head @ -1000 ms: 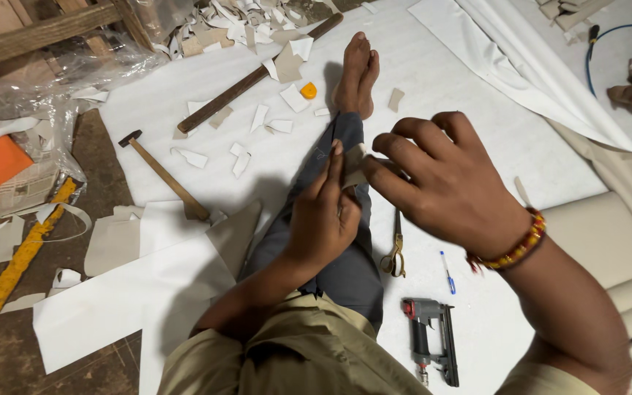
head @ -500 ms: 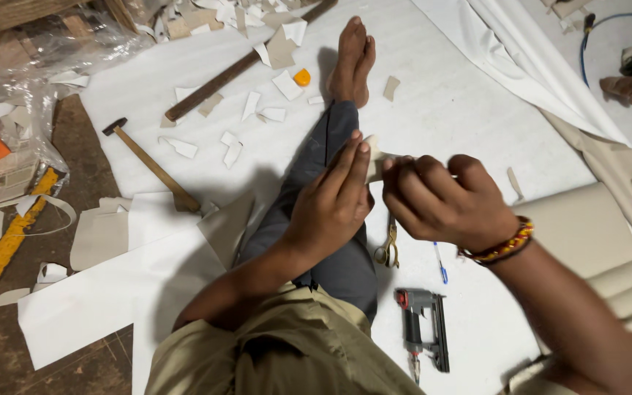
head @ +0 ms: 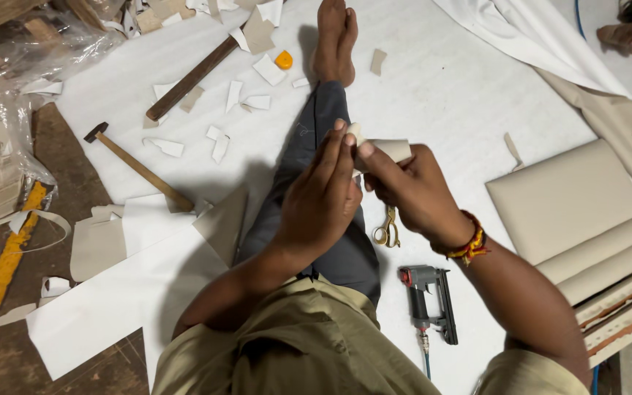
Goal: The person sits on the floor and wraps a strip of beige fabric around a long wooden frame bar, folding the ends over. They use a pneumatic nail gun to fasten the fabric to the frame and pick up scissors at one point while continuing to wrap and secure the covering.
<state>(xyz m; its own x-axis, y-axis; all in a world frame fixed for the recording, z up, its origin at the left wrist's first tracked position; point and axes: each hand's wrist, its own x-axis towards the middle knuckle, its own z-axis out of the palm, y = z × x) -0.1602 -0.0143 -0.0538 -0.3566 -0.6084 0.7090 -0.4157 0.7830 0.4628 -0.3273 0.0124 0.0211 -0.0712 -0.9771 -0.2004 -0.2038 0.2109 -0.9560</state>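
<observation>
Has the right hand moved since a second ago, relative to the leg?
Yes. The right hand has dropped from over the leg to its right side, now gripping a small beige piece that the left hand pinches too.

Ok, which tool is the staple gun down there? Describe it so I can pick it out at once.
Start at the big white sheet spread on the floor and follow the person's outstretched leg back toward the body. Just past the right hand and the small brass-coloured scissors lies the staple gun. It alone is grey metal with a red tip and a hose at its base; the hammer is wooden-handled.
</observation>
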